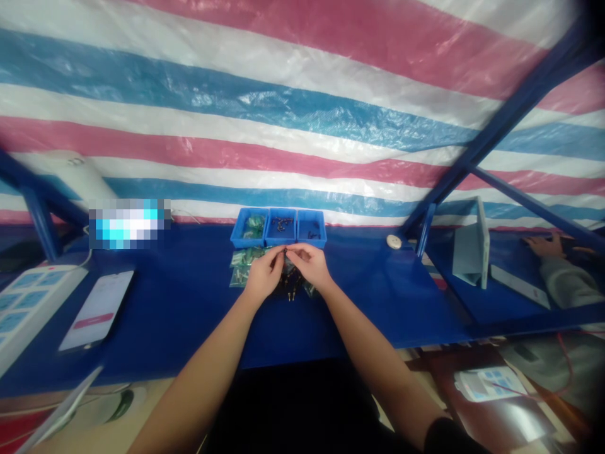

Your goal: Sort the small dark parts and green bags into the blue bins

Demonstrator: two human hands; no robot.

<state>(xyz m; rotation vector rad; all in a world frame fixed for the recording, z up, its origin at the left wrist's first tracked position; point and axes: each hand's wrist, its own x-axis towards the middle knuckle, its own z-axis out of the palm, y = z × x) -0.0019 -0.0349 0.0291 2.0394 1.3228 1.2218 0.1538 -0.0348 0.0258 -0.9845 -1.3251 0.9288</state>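
Observation:
Both my hands meet over the blue table (179,315), a little in front of three small blue bins (278,228). My left hand (263,274) and my right hand (307,263) pinch the same tiny dark part (285,251) between their fingertips. Beneath the hands lies a pile of small dark parts with brass tips (292,289). Small clear bags of green pieces (242,265) lie just left of my left hand. The left bin holds green pieces, the other two hold small dark parts.
A phone (98,309) and a white power strip (28,302) lie at the left. A white round object (394,241) sits by a blue post. At the right stands a grey upright panel (470,249), and another person's hand (543,244) rests further right.

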